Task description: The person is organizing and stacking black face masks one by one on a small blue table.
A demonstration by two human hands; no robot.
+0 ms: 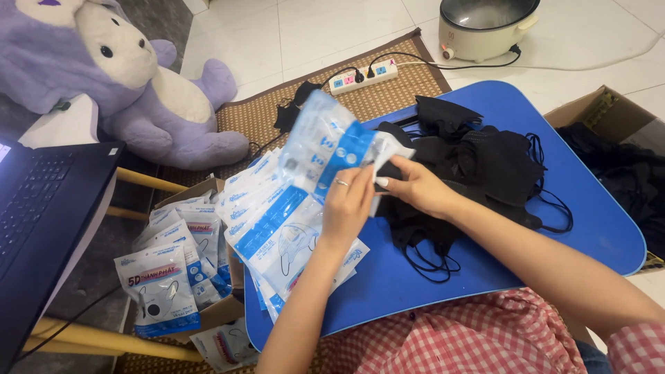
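While a red checked shirt fills the near edge, the left hand and right hand meet above a blue lap table. Both sets of fingers are pinched on a clear-and-blue plastic packet, held tilted over the table's middle, the right thumb and forefinger gripping its open end. At nine o'clock from the hands lies a stack of matching packets; at three o'clock, a heap of black masks. Farther off, a power strip sits at twelve o'clock, a cooker at one, a purple plush toy at ten.
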